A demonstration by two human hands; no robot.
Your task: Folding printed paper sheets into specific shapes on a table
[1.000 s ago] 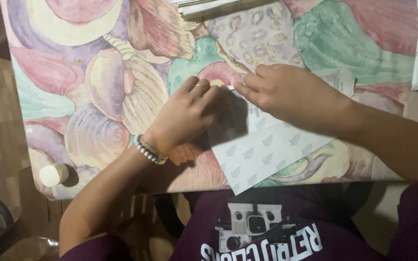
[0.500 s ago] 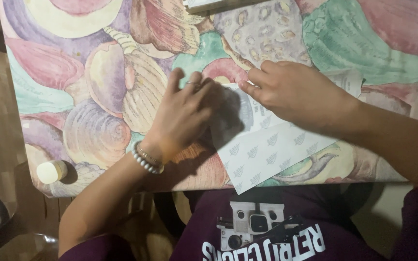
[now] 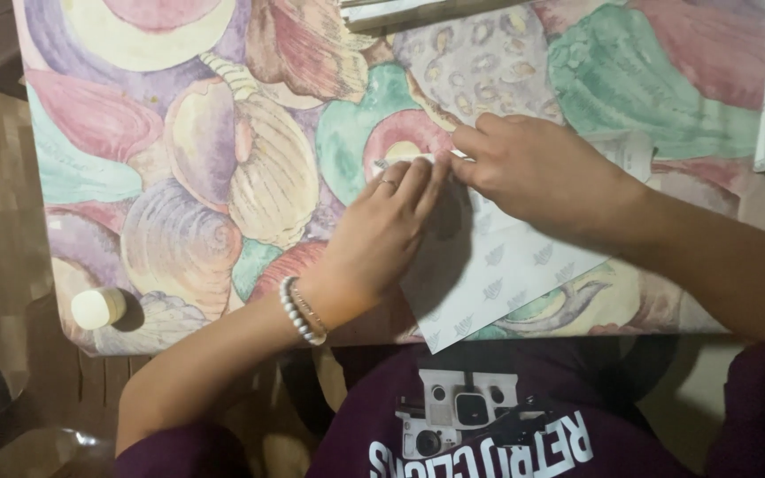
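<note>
1. The left hand [image 3: 382, 235] lies flat, fingers stretched, pressing the white patterned paper [image 3: 498, 270] on the shell-printed table cover [image 3: 179, 177].
2. The right hand [image 3: 533, 168] pinches the paper's upper corner with curled fingers.
3. If the pressing hand slides, the fold could go crooked.
4. The paper overhangs the near table edge; it could slip off.
5. The small white bottle [image 3: 97, 307] stands well apart, at the table corner.

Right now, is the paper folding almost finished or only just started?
It looks early. Done: the patterned paper lies flat on the shell-print tablecloth, angled, with its near corner over the table's edge. In hand: the left hand and the right hand press down together at the paper's far end, where a small fold or crease seems to form. Left: most of the sheet appears flat and unfolded.
</note>
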